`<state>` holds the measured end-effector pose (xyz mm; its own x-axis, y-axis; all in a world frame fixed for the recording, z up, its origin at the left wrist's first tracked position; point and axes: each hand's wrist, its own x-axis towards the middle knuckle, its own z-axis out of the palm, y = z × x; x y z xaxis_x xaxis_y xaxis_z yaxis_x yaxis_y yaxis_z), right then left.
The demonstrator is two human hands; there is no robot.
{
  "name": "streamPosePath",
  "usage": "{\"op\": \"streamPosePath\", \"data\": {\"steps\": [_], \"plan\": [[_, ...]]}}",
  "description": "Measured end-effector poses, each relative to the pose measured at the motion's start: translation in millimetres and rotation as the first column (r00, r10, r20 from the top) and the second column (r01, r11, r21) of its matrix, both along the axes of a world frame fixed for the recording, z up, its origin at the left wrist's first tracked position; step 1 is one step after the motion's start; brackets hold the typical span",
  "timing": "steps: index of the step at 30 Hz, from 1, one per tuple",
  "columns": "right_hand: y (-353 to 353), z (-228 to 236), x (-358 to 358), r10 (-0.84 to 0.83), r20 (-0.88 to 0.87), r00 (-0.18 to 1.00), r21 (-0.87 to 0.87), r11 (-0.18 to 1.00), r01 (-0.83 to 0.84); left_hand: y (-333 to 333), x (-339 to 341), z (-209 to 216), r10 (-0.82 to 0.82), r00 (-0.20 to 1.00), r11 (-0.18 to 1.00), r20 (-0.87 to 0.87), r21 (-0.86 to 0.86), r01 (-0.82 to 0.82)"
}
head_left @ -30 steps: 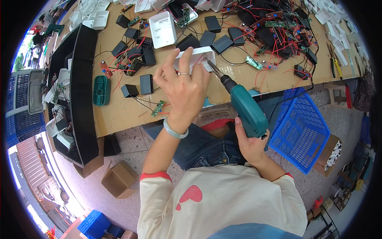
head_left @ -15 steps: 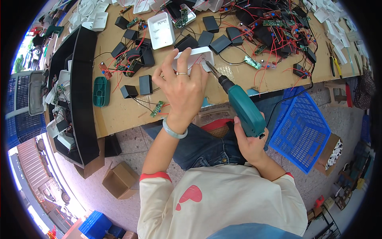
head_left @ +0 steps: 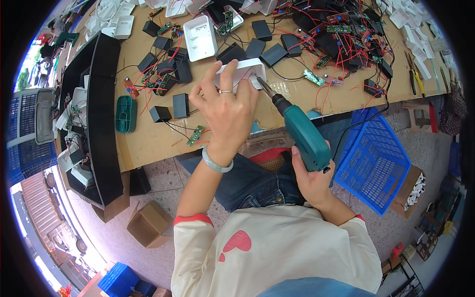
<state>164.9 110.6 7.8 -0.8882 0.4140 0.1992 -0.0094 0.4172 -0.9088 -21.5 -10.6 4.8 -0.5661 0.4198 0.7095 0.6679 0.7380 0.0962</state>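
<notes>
My left hand (head_left: 225,114) grips a white plastic case (head_left: 249,63) at the near edge of the table, its fingers curled over the open side and hiding much of it. Thin red wires show inside. In my right hand (head_left: 313,185) is a teal electric screwdriver (head_left: 306,136), held by its rear end. The bit slants up and left, and its tip is inside the case by the right end; whether it sits on a screw I cannot tell. Just beyond lies another open white case (head_left: 200,38). A small green circuit board (head_left: 196,135) rests left of my left wrist.
Black boxes (head_left: 273,54) with cables and a heap of red-wired boards (head_left: 341,42) cover the table's far side. A black bin (head_left: 106,119) of parts stands left, beside a green tray (head_left: 125,114). Pliers (head_left: 418,81) lie right. A blue crate (head_left: 376,158) stands below the table.
Hardly anything differs. The screwdriver and my right hand have shifted very slightly; the left hand still holds the case in the same place.
</notes>
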Motion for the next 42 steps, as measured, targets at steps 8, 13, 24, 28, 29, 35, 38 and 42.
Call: {"op": "streamPosePath", "data": {"steps": [8, 13, 24, 28, 29, 35, 38, 42], "plan": [[-1.1, 3.0, 6.5, -0.092, -0.023, 0.995, -0.036, 0.995, 0.091, 0.3, -0.1, -1.0, -0.001, 1.000, 1.000, 0.004, 0.001, 0.001], [4.2, 17.2, 12.8, -0.104, -0.023, 0.994, -0.149, 0.984, 0.100, -0.2, 0.2, 0.3, -0.005, 1.000, 1.000, 0.010, 0.001, 0.005], [16.8, 16.5, 17.8, -0.201, -0.056, 0.978, -0.166, 0.968, 0.189, 0.1, 1.6, 3.3, -0.001, 1.000, 1.000, 0.025, -0.022, 0.001], [17.5, 16.9, 16.9, -0.202, -0.070, 0.977, -0.190, 0.964, 0.185, 0.0, 1.0, 5.0, 0.004, 1.000, 1.000, 0.024, -0.027, -0.003], [17.2, 17.8, 16.3, -0.206, -0.069, 0.976, -0.199, 0.962, 0.188, 0.0, 1.2, 6.3, 0.003, 1.000, 1.000, 0.024, -0.028, -0.003], [20.8, 17.9, 16.0, -0.207, -0.074, 0.976, -0.186, 0.964, 0.190, -3.6, 0.1, 10.9, 0.007, 0.996, 1.000, 0.089, -0.008, -0.007], [20.1, 21.2, 15.8, -0.214, -0.063, 0.975, -0.217, 0.956, 0.196, -4.7, -1.4, 10.8, 0.010, 0.996, 0.999, 0.092, -0.037, -0.006], [20.6, 16.5, 19.1, -0.183, -0.087, 0.979, -0.163, 0.972, 0.168, -4.3, -0.1, 9.5, 0.006, 0.997, 0.999, 0.080, -0.032, -0.004]]}}
